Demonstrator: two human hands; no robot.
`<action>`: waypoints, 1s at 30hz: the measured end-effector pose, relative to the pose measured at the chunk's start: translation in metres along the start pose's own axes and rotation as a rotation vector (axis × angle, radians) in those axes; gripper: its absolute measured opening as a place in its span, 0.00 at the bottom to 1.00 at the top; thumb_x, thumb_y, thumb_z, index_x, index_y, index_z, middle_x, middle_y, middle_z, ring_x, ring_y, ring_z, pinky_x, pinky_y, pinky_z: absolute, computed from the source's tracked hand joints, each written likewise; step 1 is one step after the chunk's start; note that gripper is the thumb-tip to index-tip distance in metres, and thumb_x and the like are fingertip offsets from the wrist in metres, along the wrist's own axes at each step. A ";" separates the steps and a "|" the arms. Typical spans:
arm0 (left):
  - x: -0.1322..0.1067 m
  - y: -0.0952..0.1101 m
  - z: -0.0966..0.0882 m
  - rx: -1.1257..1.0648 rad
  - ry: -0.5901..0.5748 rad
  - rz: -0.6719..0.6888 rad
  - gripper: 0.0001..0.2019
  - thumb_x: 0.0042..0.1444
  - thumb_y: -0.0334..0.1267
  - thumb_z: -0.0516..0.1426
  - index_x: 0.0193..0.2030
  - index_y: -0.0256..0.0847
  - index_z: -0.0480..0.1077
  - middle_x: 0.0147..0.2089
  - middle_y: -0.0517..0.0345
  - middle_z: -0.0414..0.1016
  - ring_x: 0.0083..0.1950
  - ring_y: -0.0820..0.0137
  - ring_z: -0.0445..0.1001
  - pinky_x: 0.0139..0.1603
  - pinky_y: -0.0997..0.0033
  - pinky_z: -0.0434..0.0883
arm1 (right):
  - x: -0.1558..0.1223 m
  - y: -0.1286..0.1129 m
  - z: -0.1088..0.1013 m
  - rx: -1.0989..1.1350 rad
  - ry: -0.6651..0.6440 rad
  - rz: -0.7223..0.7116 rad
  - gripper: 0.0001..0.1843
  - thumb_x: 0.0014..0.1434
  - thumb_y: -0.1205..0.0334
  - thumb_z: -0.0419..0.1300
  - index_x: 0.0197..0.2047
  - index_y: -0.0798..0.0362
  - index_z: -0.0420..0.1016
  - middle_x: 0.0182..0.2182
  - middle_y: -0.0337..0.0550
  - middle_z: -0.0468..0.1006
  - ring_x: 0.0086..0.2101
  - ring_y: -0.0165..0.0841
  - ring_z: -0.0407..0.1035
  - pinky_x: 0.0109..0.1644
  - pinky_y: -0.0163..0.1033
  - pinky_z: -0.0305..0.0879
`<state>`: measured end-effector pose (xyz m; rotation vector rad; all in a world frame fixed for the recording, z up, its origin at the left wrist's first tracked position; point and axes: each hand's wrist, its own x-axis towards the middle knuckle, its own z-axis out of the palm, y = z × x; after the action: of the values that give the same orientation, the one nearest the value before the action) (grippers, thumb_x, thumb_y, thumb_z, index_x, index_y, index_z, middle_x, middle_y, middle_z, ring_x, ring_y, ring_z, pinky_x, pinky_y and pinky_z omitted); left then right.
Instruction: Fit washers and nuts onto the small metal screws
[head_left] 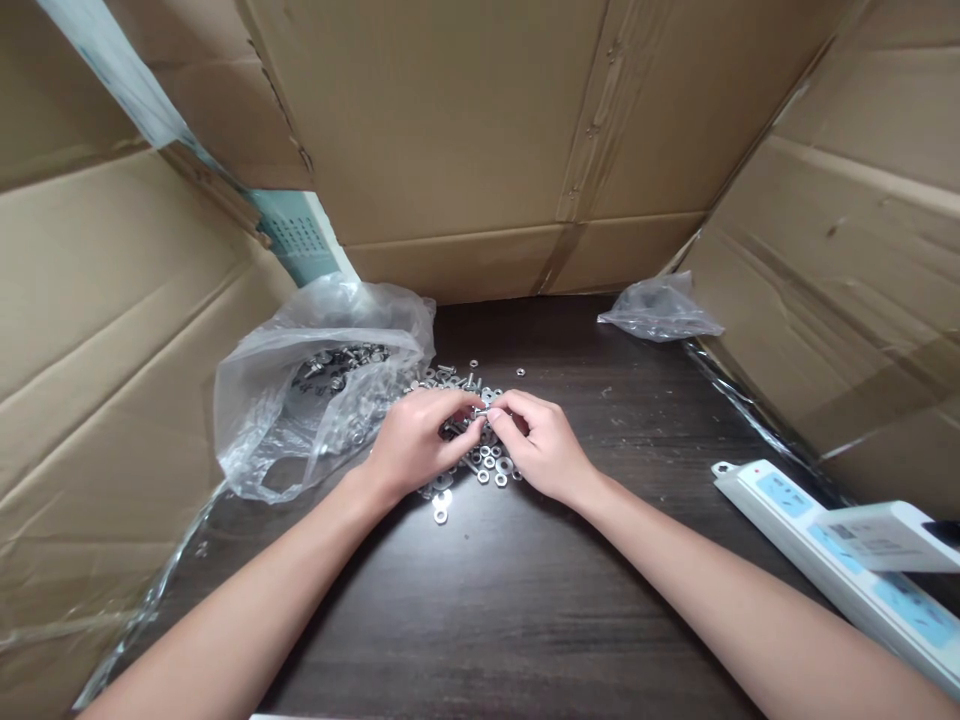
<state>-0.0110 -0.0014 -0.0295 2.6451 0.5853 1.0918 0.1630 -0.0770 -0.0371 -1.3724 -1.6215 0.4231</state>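
Note:
My left hand point(426, 432) and my right hand point(541, 440) meet over a loose pile of metal hardware on the dark table. Between their fingertips is a small silver bolt point(481, 411), pinched from both sides. Fingers cover much of it, so I cannot tell whether a nut or washer is on it. Beneath and around the hands lie several hex nuts point(489, 462), flat washers point(440, 516) and more bolts point(447, 371).
A clear plastic bag point(255, 400) with bolts inside stands open left of the pile. Another crumpled bag point(660, 308) lies at the back right. A white power strip point(810, 545) with a plug runs along the right. Cardboard walls point(465, 130) surround the dark table point(480, 620).

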 end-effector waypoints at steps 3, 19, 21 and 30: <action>0.000 0.000 0.001 -0.013 -0.001 0.010 0.05 0.62 0.34 0.59 0.43 0.38 0.74 0.36 0.59 0.79 0.35 0.71 0.77 0.40 0.68 0.71 | 0.000 0.001 0.000 0.002 -0.009 0.010 0.12 0.67 0.61 0.53 0.32 0.52 0.71 0.28 0.40 0.74 0.30 0.32 0.67 0.37 0.37 0.61; 0.000 -0.001 0.001 -0.014 0.011 0.029 0.05 0.63 0.34 0.59 0.44 0.38 0.74 0.36 0.60 0.79 0.34 0.72 0.77 0.40 0.69 0.71 | -0.001 0.000 0.001 -0.004 -0.006 0.012 0.08 0.66 0.63 0.54 0.36 0.52 0.73 0.32 0.40 0.75 0.32 0.32 0.68 0.39 0.38 0.61; 0.000 -0.001 0.001 -0.011 0.012 0.029 0.05 0.63 0.34 0.59 0.44 0.38 0.74 0.36 0.59 0.79 0.34 0.71 0.77 0.40 0.68 0.71 | -0.001 0.000 0.001 -0.010 -0.010 0.014 0.09 0.66 0.62 0.54 0.35 0.52 0.73 0.32 0.40 0.75 0.32 0.32 0.68 0.39 0.38 0.61; -0.001 -0.002 0.003 -0.018 0.009 0.036 0.06 0.63 0.35 0.59 0.45 0.39 0.75 0.37 0.59 0.80 0.35 0.70 0.78 0.41 0.67 0.72 | -0.002 0.001 0.001 -0.006 0.009 0.012 0.05 0.64 0.63 0.55 0.41 0.52 0.72 0.34 0.40 0.75 0.32 0.31 0.67 0.38 0.37 0.62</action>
<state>-0.0100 0.0001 -0.0331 2.6462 0.5285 1.1141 0.1627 -0.0785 -0.0393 -1.3875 -1.6088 0.4186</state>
